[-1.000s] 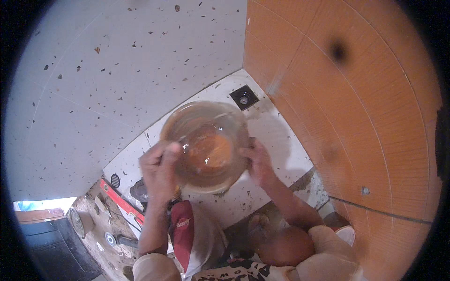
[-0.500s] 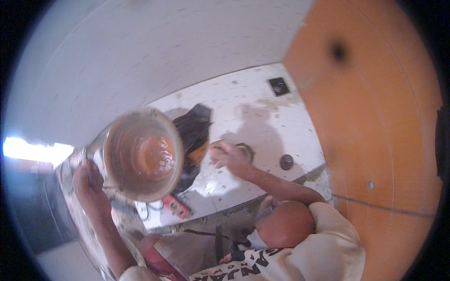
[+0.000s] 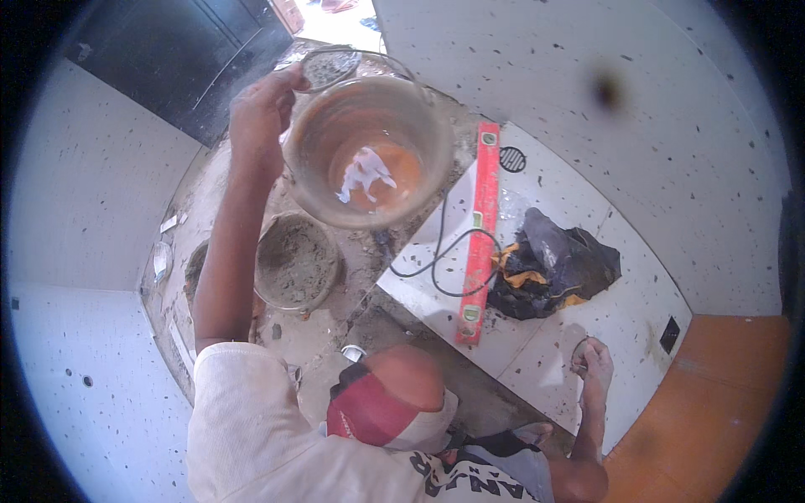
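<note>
A large round bucket [image 3: 306, 163] with an orange-tinted bottom, some liquid and a white patch in it stands tilted toward me. My left hand [image 3: 264, 109] is closed at its far left rim, on the thin wire handle. To the right, low over the speckled white tile floor [image 3: 537, 348], is my right hand [image 3: 594, 362], its fingers curled around a small rounded greyish thing that I cannot make out. Nearest to that hand lies a crumpled black plastic bag [image 3: 579, 260] with orange-yellow pieces in it. A red spirit level [image 3: 480, 243] lies along the tiles left of the bag.
A bucket of grey mortar [image 3: 295, 264] stands behind my left arm, and a smaller container of grey stuff [image 3: 331, 67] is beyond the large bucket. A dark cord [image 3: 438, 251] loops by the level. A round drain grate [image 3: 512, 159] and a square black one [image 3: 669, 335] are set in the floor.
My view has swung left, bringing the whole level and the mortar bucket into sight. My left hand stays at the large bucket; my right hand now appears farther right, beyond the bag.
</note>
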`<act>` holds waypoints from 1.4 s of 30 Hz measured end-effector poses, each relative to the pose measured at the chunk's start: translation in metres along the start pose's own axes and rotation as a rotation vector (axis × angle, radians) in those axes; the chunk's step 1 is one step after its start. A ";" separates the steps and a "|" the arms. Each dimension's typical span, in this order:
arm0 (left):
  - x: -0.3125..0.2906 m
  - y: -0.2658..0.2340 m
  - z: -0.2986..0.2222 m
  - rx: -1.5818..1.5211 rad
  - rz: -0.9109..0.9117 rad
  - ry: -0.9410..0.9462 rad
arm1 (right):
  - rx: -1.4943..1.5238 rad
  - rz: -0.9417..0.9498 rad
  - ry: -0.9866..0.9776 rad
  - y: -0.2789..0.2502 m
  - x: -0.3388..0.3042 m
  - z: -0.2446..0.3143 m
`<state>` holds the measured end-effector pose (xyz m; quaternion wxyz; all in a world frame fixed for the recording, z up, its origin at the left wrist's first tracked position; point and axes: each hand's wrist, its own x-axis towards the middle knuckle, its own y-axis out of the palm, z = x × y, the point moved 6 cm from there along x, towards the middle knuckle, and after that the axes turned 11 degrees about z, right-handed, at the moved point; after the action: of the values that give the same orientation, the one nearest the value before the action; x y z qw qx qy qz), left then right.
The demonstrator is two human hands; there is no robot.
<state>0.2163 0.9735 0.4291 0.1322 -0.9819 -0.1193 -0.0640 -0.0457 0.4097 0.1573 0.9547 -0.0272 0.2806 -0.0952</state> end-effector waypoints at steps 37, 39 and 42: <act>0.154 -0.278 0.396 0.495 -0.343 -0.474 | -0.504 -0.152 0.148 0.007 -0.048 -0.027; 0.152 -0.270 0.371 0.668 -0.342 -0.446 | -0.539 -0.228 0.117 0.000 -0.041 -0.038; 0.147 -0.258 0.331 0.909 -0.354 -0.380 | -0.643 -0.334 0.027 -0.033 -0.037 -0.042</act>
<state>0.3241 1.3377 0.1988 0.5081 -0.7845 -0.3212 0.1523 -0.1044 0.3844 0.1444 0.8648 -0.3702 0.3004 -0.1572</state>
